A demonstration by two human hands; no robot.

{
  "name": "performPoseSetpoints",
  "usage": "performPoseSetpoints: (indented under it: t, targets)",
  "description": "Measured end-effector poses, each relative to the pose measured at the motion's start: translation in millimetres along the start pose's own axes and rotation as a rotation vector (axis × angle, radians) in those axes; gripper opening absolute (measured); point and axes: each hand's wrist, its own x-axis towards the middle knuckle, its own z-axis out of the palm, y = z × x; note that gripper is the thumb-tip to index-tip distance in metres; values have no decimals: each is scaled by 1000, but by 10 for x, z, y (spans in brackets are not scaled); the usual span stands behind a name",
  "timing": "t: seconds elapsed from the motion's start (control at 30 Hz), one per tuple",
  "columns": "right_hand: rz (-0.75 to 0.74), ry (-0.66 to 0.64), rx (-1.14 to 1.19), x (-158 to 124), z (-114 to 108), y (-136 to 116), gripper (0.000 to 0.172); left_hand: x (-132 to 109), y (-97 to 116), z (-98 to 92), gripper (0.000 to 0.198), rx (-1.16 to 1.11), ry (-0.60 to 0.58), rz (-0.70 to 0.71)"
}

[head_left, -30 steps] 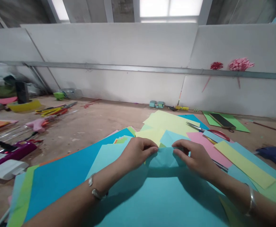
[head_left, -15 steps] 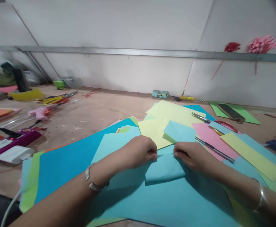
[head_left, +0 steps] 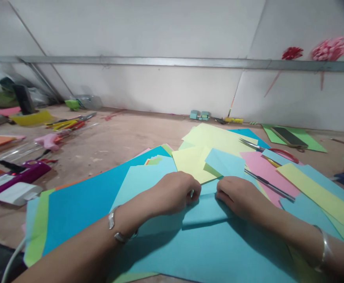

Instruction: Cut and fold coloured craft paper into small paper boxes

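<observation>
A folded piece of light blue paper (head_left: 207, 212) lies over a larger light blue sheet (head_left: 189, 255) in front of me. My left hand (head_left: 176, 192) is closed at its upper left edge, thumb and index finger pinched together. At the upper right edge my right hand (head_left: 241, 196) grips the same paper with curled fingers. The fold runs between both hands, and its lower edge stands slightly off the sheet. Just beyond sit a folded blue piece (head_left: 225, 162) and a pale yellow sheet (head_left: 189, 163).
To the right are red-handled scissors (head_left: 282, 154), a metal pen-like tool (head_left: 269, 184) and yellow paper strips (head_left: 316, 192). A phone (head_left: 289, 136) rests on green paper. At left are a purple power strip (head_left: 33, 175), a white adapter (head_left: 18, 192) and a pink glue gun (head_left: 48, 140).
My left hand has slid slightly right along the paper's upper edge, toward my right hand. The right hand has barely moved, and the view has shifted a little.
</observation>
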Motion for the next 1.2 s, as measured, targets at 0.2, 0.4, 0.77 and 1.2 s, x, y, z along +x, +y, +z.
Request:
performPoseSetpoints:
  t: [0.2,0.4,0.77,1.2]
  targets:
    - [6,14,122,12,20,15,15,-22,6,8,32,-14,-17,15]
    - [27,22,205,26,28,59,13,-37,-5,23,37,-22,12,25]
    - [6,1,181,37,65,80,17,-24,13,-21,36,-85,9,-10]
    - [5,-14,83,1,35,41,18,-7,-2,7,40,-17,21,23]
